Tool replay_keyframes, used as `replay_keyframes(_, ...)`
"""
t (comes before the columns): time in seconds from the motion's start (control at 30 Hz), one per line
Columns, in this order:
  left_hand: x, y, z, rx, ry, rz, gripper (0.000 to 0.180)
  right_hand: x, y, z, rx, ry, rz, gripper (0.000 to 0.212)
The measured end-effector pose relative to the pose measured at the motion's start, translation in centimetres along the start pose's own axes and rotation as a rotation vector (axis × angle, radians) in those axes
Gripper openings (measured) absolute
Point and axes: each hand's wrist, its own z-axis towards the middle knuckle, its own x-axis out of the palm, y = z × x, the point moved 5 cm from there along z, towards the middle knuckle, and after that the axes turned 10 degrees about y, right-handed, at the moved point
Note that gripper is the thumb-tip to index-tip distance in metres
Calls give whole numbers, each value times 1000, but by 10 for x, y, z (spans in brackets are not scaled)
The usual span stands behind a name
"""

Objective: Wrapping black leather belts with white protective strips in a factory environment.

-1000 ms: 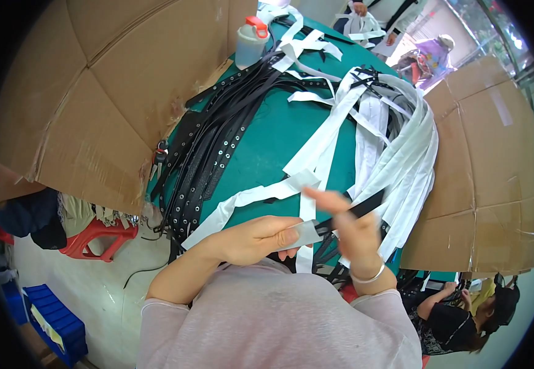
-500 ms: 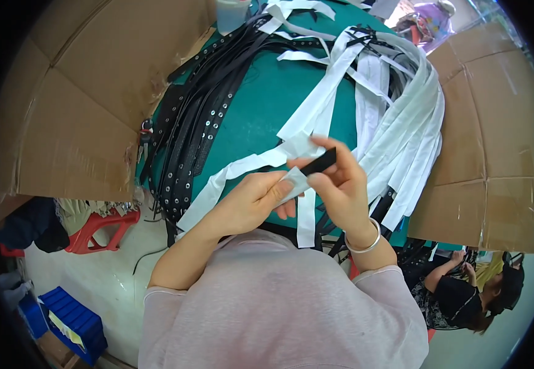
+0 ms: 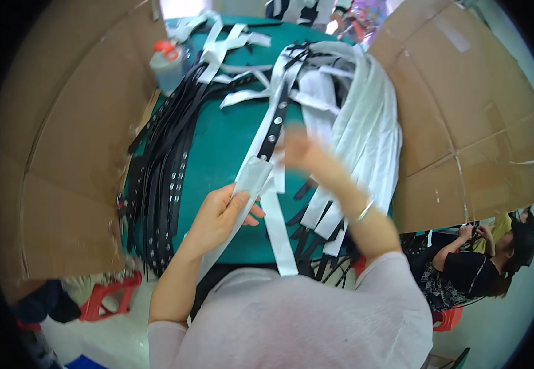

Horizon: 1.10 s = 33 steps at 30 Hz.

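My left hand (image 3: 216,221) is closed round a flat white sleeve-like strip (image 3: 253,178), thumb on top. Out of the strip's far end runs a black belt (image 3: 273,134) with a row of metal eyelets. Smeared by motion, my right hand (image 3: 309,157) is just right of that belt; its fingers cannot be made out, nor whether it touches anything. A bangle circles the right wrist. To the right lies a thick bundle of white-covered belts (image 3: 371,132), some black ends showing. On the left, a bundle of bare black eyelet belts (image 3: 165,190) drapes over the table.
The green table (image 3: 218,132) stands between a tall cardboard sheet (image 3: 76,160) on the left and another cardboard sheet (image 3: 463,135) on the right. A bottle with a red top (image 3: 168,71) and loose white strips (image 3: 227,46) are at the back left. Another person (image 3: 463,264) works at right.
The right hand has left the black belt end near my left hand and swung forward. More eyelet belt now shows beyond the white strip. The view has shifted.
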Motion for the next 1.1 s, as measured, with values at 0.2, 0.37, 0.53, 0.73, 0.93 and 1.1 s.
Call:
replay_keyframes(0.2,2,7,-1,-31,137,246,31,-25,32,-19,445,-246,191,19)
replay_keyframes(0.37,14,75,-38,-298,531,232,21,-263,26,-9,38,-467,135,25)
replay_keyframes(0.53,119,39,118,-1,387,-12,30,-430,79,8,612,-1056,-540,26)
replay_keyframes(0.73,113,15,155,383,-24,766,67,-208,-2,68,146,-217,-1064,31)
replay_keyframes(0.93,6,97,59,-228,-341,1123,89,-44,-150,-17,746,-13,-12,66)
replay_keyframes(1.1,-14,112,100,344,-548,781,66,26,-142,29,406,204,-450,79)
